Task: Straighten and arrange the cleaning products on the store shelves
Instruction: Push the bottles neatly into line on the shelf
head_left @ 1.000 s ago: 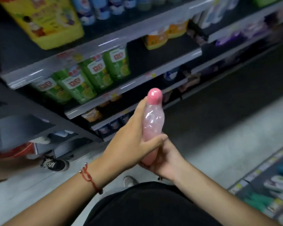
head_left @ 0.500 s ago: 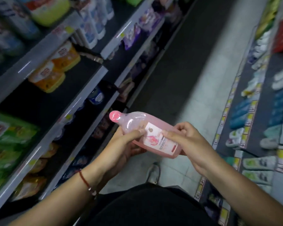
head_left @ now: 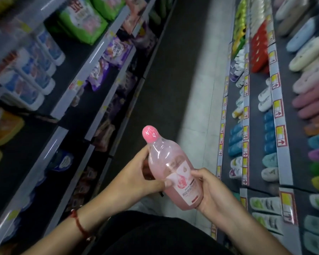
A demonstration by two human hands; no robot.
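Note:
A pink bottle (head_left: pixel 170 168) of clear plastic with a pink cap and a white label is held in front of me over the aisle, cap tilted up and to the left. My left hand (head_left: pixel 136 178) grips its left side, thumb across the front by the label. My right hand (head_left: pixel 209 190) holds the bottom end from the right, fingers curled round it. Cleaning products fill the shelves on the left (head_left: pixel 92 57): green bags, purple pouches, white and blue bottles, yellow packs.
The grey aisle floor (head_left: pixel 197 92) runs ahead between two shelf units. The right-hand shelves (head_left: pixel 276 107) carry rows of slippers in many colours behind yellow price tags. My black clothing fills the bottom of the view.
My view has swung right, down the aisle. The bottle turned from upright to lying sideways, then tilted up again, label facing me. Both hands kept hold of it.

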